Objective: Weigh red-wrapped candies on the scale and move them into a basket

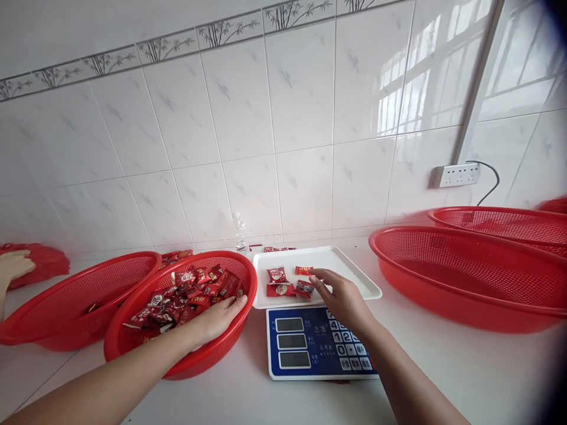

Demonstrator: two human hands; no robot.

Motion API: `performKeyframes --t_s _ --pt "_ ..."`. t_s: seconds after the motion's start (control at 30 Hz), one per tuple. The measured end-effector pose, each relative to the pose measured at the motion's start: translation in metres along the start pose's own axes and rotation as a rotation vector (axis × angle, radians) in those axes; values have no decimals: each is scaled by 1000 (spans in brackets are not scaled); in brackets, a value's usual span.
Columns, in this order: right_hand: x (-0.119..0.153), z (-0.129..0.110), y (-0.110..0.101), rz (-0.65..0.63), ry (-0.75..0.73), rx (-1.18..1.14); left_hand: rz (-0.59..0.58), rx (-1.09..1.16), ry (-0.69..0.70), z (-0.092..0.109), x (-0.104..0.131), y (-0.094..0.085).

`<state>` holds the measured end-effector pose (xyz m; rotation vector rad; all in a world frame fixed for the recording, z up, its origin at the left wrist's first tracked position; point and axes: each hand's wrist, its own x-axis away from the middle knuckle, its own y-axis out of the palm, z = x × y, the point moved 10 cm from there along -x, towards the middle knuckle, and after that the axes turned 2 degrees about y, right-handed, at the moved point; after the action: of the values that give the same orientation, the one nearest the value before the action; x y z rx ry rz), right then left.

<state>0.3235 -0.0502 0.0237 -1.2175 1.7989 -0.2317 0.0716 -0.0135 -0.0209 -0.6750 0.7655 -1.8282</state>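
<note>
Rests the left hand (221, 321) inside a red oval perforated plastic basket (212, 351), near the right wall, at the edge of a heap of small packets in shiny red wrappers (190, 295); cannot tell if gripping anything there, with fingers partly hidden. Holds the right hand (339, 290) low over a shallow white rectangular tray (349, 271), with thumb and forefinger slightly parted and nothing visible between them. Shows four packets on the tray: a narrow orange-red packet (303, 270) right by the forefinger's tip, a dark red packet with pale print (304, 288) just beside the thumb, and, farther left, a squarish red-and-white packet (277, 275) above a flat red packet (280, 290). Includes, directly in front of the tray, a white-cased scale with a blue keypad panel (319, 360), standing on a pale smooth counter (230, 401). Adds another red perforated basket (53, 339) on the left, two overlapping red baskets (443, 307) on the right, and a clear plastic bottle (240, 231) near the tiled wall (301, 106). Shows also, at the far left edge, a co-worker's hand (15, 265) on a crumpled red plastic bag (48, 265).
</note>
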Motion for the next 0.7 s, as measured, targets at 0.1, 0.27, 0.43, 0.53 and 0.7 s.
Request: performKeyframes --t_s 0.1,0.27,0.43,0.53,0.7 --pt "0 0 -1 7 -4 -2 83 92 -93 -8 -2 -5" --pt "0 4 -4 30 19 -9 334 180 78 28 -18 -38" --pt "-1 10 -4 29 62 16 386 170 294 94 -46 -35" --pt "-2 11 -6 39 60 21 330 74 326 114 -70 -9" --pt "-2 11 -8 34 57 29 219 39 343 118 -94 21"
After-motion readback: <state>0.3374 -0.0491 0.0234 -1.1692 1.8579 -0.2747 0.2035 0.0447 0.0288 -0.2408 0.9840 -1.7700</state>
